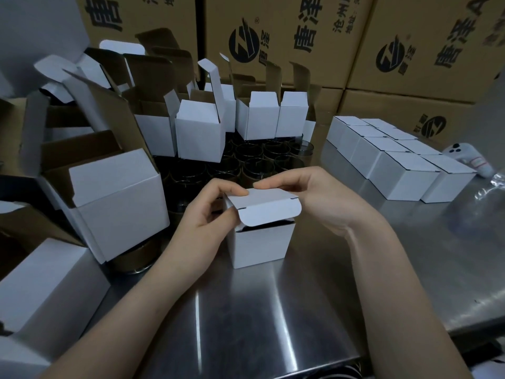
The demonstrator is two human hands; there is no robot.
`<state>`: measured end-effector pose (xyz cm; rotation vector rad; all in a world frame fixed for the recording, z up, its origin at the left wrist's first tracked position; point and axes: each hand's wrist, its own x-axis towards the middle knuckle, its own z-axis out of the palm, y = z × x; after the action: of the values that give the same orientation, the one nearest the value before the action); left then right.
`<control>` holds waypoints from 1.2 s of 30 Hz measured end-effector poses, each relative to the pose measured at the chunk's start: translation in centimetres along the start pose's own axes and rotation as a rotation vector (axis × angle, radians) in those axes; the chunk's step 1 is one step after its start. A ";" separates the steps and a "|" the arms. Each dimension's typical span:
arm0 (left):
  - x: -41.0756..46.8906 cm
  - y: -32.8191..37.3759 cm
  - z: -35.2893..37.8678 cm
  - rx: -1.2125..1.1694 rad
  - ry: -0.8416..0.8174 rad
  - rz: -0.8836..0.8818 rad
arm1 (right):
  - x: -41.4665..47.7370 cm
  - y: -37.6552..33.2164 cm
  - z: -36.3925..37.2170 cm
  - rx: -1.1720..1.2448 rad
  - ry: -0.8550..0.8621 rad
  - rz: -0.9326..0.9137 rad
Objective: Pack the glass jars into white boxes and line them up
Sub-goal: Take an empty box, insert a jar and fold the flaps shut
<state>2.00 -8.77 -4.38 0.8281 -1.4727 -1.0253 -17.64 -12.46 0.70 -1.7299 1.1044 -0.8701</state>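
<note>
The left hand (207,212) and the right hand (308,198) each pinch one end of the lid (262,199), and the white box (262,244) stands right under both grips, so I think the lid's wide tab (270,214) must fold straight down into it.

both bare forearms reach in from below. left hand (203,214) curled, thumb and fingers pinching left corner of white box lid (270,207). right hand (314,198) palm down, fingertips pinching the lid's far edge.

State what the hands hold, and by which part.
Left hand and right hand both pinch the white box by its half-closed lid flap.
</note>
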 end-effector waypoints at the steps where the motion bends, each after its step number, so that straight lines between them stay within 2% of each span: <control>1: 0.0 0.0 0.0 -0.003 0.002 0.003 | -0.1 0.0 -0.1 0.008 -0.013 0.011; 6: 0.0 0.1 0.1 0.004 0.010 -0.002 | -0.6 -0.3 -0.5 0.029 -0.087 0.050; 15: 0.1 0.0 0.0 -0.031 0.059 -0.052 | -0.7 -0.6 -0.4 0.120 -0.103 0.126; 19: 0.2 -0.2 -0.3 -0.031 0.054 -0.088 | -1.0 -0.2 -0.9 -0.016 -0.159 0.096; 22: 0.1 -0.1 -0.3 -0.036 0.029 -0.096 | -1.0 -0.1 -1.1 -0.014 -0.173 0.088; 25: -0.6 0.0 -0.4 0.038 -0.070 -0.066 | -1.0 0.0 -1.1 0.039 -0.177 0.087; 27: -1.0 -0.1 -0.3 0.069 -0.116 -0.113 | -1.0 0.1 -1.1 0.043 -0.175 0.076; 31: -1.0 -0.3 -0.1 0.207 -0.106 -0.133 | -1.0 0.0 -1.1 0.024 -0.183 0.070; 36: -0.8 -0.5 -0.2 0.313 -0.109 -0.020 | -1.0 0.0 -1.1 0.021 -0.201 0.057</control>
<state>2.28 -8.21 -5.13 1.0220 -1.7497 -0.8775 -18.93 -11.89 0.96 -1.7185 1.0013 -0.6544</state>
